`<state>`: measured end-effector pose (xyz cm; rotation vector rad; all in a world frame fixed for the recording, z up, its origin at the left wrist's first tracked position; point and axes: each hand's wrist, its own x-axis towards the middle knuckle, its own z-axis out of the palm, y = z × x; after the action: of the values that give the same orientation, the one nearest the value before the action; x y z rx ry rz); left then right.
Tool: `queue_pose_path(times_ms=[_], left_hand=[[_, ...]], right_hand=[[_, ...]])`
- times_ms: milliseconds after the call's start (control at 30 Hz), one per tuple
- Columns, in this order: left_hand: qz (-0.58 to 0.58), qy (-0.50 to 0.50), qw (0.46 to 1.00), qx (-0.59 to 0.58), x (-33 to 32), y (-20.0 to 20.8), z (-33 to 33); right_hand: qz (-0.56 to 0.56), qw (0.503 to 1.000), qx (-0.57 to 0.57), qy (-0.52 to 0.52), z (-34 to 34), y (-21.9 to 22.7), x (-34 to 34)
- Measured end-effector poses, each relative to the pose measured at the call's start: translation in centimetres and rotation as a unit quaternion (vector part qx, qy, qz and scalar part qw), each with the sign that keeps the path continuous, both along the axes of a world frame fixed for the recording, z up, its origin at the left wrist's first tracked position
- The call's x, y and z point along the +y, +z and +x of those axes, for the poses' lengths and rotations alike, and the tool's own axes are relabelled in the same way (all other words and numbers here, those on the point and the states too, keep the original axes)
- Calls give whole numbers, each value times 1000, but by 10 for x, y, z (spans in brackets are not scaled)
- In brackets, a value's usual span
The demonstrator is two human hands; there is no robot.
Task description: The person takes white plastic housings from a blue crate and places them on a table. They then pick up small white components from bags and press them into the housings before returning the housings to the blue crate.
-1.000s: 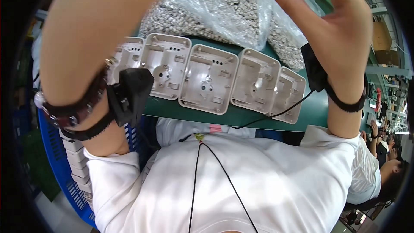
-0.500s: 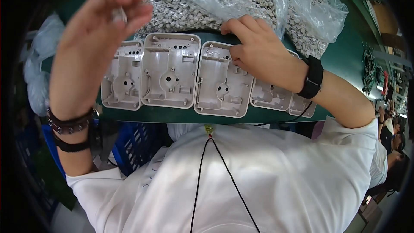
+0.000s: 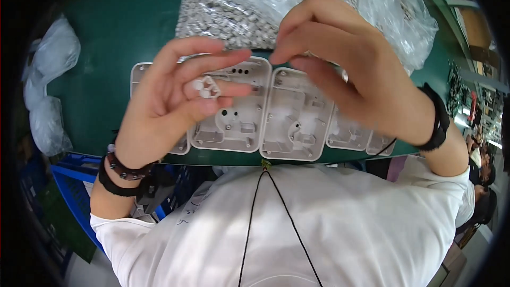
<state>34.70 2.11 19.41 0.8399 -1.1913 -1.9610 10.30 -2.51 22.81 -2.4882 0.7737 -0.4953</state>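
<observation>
My left hand (image 3: 164,103) is raised over the shells, palm turned up. Small white plastic parts (image 3: 207,87) rest between its thumb and bent fingers. Higher on the right, my right hand (image 3: 350,61) hovers with curled fingers, slightly blurred. A whitish bit shows among those fingers, too unclear to name. Below the hands, light grey plastic shells stand in a row, their ribbed insides facing up. One shell (image 3: 249,122) sits partly behind my left fingers. Another shell (image 3: 271,138) is to its right, below my right hand.
Clear plastic bags (image 3: 228,18) full of small pale parts lie behind the shells on the green table (image 3: 122,16). Crumpled clear bags (image 3: 48,111) are at the far left. A blue crate (image 3: 74,180) stands below the table's left edge. Other people appear far right.
My left hand has come down and right, now over the shells with the white parts showing. My right hand has lifted off a shell. The shells appear slightly lower and further right.
</observation>
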Motion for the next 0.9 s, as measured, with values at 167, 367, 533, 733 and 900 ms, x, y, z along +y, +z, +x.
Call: queue_pose_path(times_ms=[167, 367, 533, 733, 900], left_hand=[[5, 48, 999, 21, 7, 0, -1], [-118, 70, 989, -52, 10, 7, 2], [-220, 62, 966, -123, 11, 10, 6], [-301, 51, 940, -156, 9, 11, 10], [-299, 83, 936, -164, 10, 15, 9]], right_hand=[[21, 996, -83, 18, 39, 6, 12], [28, 991, -126, 31, 49, 1, 6], [-94, 984, -78, 131, 51, -3, -3], [35, 987, -126, 89, 54, -4, 5], [111, 980, -133, 93, 56, 0, 2]])
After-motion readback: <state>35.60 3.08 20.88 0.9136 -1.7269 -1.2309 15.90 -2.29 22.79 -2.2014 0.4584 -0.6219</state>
